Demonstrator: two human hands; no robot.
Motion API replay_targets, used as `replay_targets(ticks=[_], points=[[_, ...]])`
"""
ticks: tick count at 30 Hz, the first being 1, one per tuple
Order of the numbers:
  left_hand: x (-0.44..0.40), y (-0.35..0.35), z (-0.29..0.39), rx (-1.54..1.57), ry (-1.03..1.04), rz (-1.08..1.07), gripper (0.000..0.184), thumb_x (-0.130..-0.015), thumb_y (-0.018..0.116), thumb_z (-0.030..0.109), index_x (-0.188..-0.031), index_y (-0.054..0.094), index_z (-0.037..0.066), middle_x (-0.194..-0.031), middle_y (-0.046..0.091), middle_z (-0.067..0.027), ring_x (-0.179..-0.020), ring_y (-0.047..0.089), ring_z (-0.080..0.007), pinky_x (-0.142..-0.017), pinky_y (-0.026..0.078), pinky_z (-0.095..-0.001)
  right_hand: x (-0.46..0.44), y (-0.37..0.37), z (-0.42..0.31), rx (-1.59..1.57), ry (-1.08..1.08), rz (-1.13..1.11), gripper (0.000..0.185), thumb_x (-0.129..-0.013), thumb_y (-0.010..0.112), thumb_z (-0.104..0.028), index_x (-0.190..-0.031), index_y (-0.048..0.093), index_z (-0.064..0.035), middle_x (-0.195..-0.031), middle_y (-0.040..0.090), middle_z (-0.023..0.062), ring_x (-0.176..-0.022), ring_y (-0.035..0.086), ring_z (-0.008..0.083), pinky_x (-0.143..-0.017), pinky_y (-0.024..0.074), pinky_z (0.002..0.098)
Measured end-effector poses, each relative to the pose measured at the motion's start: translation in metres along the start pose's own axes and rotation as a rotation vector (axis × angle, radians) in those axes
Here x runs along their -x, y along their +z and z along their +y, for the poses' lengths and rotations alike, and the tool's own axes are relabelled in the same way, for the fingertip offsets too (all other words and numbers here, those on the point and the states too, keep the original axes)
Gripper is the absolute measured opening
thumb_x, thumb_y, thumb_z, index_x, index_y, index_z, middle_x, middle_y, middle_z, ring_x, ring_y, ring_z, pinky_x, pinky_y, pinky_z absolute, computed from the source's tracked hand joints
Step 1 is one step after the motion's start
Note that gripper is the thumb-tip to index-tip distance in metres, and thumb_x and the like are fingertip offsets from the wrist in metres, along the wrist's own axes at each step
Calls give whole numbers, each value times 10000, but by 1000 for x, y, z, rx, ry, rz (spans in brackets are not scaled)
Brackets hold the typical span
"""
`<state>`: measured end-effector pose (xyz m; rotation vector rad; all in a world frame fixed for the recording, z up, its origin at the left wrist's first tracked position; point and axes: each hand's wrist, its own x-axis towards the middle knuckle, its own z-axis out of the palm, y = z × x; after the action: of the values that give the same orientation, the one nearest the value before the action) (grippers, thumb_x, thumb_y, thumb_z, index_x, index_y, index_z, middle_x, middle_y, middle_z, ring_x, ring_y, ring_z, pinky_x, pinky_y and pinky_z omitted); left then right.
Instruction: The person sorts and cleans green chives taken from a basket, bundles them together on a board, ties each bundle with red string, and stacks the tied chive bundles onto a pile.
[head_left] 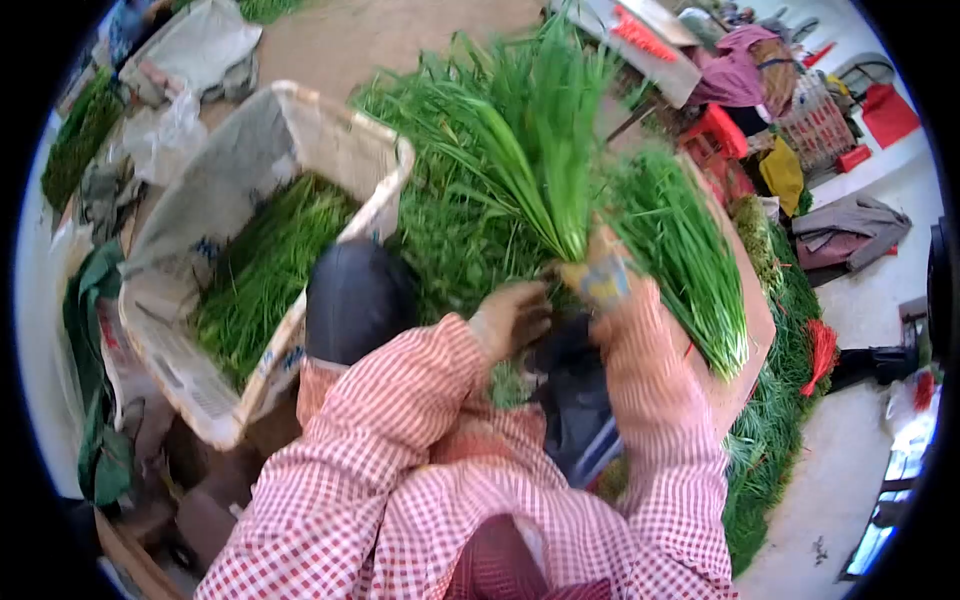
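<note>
We pinch the green bunch (565,170) low in our right grip (600,277), cannot tell if our left grip (510,316) holds anything, and likely need a snug squeeze.

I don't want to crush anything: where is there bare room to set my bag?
The brown ground beyond the white plastic crate and loose green leaves looks bare. The tan board shows only a thin edge right of its green bundle. Crowded: around the left hand and right hand.
</note>
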<state>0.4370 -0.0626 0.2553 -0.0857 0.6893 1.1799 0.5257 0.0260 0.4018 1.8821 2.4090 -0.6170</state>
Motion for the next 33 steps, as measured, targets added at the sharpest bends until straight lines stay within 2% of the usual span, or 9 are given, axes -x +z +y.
replay_targets(ticks=[1, 7, 10, 13, 20, 25, 29, 31, 33], points=[[-9, -9, -11, -201, -237, 19, 489, -841, 673, 290, -1247, 502, 78, -1191, 561, -78, -1119, 539, -272, -957, 433, -478, -16, 9, 9, 100, -73, -66, 860, -703, 754, -149, -1434, 315, -29, -1206, 563, 255, -1081, 583, 365, -907, 497, 395], [41, 42, -8, -139, -141, -46, 689, -815, 719, 334, -1379, 403, 97, -1251, 554, -94, -1161, 525, -267, -968, 428, -482, -32, 28, 44, 276, -405, -36, 864, -724, 650, -46, -1486, 251, -118, -1231, 562, 248, -1128, 563, 375, -934, 474, 403], [24, 46, 1, 242, -46, -256, 598, -837, 696, 329, -1331, 453, 97, -1255, 559, -108, -1154, 531, -302, -999, 414, -519, 15, 20, 43, 372, -421, -179, 890, -723, 627, -7, -1499, 227, -178, -965, 657, 207, -901, 635, 394, -787, 506, 439], [-1, 38, 1, 483, 30, -131, 382, -868, 617, 215, -1195, 538, 35, -1147, 607, -134, -1063, 582, -322, -985, 451, -517, 59, 35, 66, 257, -375, -21, 813, -774, 594, -25, -1483, 274, -261, -1012, 620, 235, -940, 622, 421, -793, 511, 471], [11, 36, -4, 310, 155, -465, 424, -792, 692, 169, -1168, 578, 11, -1110, 650, -124, -1012, 628, -282, -947, 494, -439, 72, 66, 107, -206, -883, 394, 841, -777, 611, 44, -1495, 192, -85, -1187, 618, 204, -997, 643, 382, -812, 534, 400], [26, 45, 24, 247, 239, -559, 473, -787, 724, 226, -1189, 577, 25, -1107, 659, -117, -1001, 640, -269, -944, 500, -417, 66, 66, 99, -305, -832, 375, 859, -790, 630, 16, -1507, 170, -97, -1215, 613, 185, -1072, 630, 329, -868, 511, 374], [31, 51, 66, 296, 448, -671, 510, -797, 715, 298, -1211, 546, 54, -1181, 606, -133, -1082, 585, -298, -993, 455, -474, 72, 7, 70, -266, -744, 186, 922, -722, 659, 33, -1508, 196, -100, -1294, 571, 138, -1176, 571, 262, -964, 450, 341], [30, 49, 88, 326, 455, -606, 491, -810, 694, 293, -1215, 545, 60, -1195, 595, -139, -1101, 571, -306, -1011, 433, -488, 64, -10, 77, -610, -523, -181, 974, -681, 681, 35, -1513, 197, -113, -1298, 563, 100, -1157, 566, 227, -959, 447, 329], [35, 54, 112, 349, 451, -542, 472, -824, 674, 288, -1219, 543, 65, -1208, 585, -146, -1120, 556, -313, -1029, 412, -501, 56, -10, 87, -941, -571, -249, 1015, -654, 689, 35, -1520, 187, -128, -1251, 573, 77, -1046, 591, 192, -883, 485, 311]])
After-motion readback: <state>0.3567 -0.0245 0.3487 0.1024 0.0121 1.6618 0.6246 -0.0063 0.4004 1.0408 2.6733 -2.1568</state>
